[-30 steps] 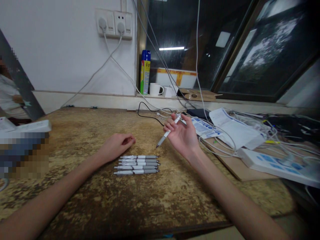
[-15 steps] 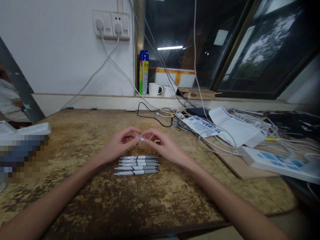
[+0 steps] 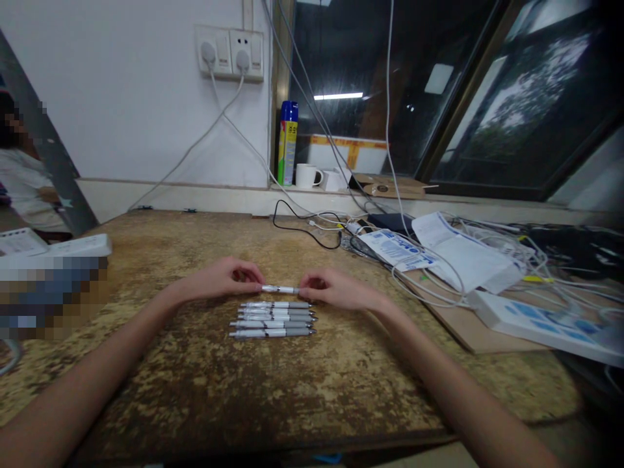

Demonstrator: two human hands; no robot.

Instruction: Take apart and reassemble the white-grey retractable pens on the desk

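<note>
A white and grey pen point(image 3: 280, 289) lies crosswise between my two hands, low over the worn wooden table point(image 3: 273, 390). My left hand point(image 3: 229, 278) pinches its left end between thumb and fingertips. The thumb and fingers of my right hand point(image 3: 336, 288) close round its grey right end. Just nearer to me, several similar pens point(image 3: 273, 324) lie side by side in a row, their grey ends and tips pointing right. Whether the held pen touches the table I cannot tell.
Right of my hands lie white papers point(image 3: 458, 250), tangled cables and a white and blue box point(image 3: 541, 325) on a board. A spray can point(image 3: 288, 143) and a white mug point(image 3: 307, 176) stand on the sill. Power strips point(image 3: 80, 246) sit at the left, where a person is partly seen.
My hands have moved apart and a little lower, nearer the row. The pen now shows lengthwise between them; before, only a small bright bit showed at my fingertips. The view has shifted slightly.
</note>
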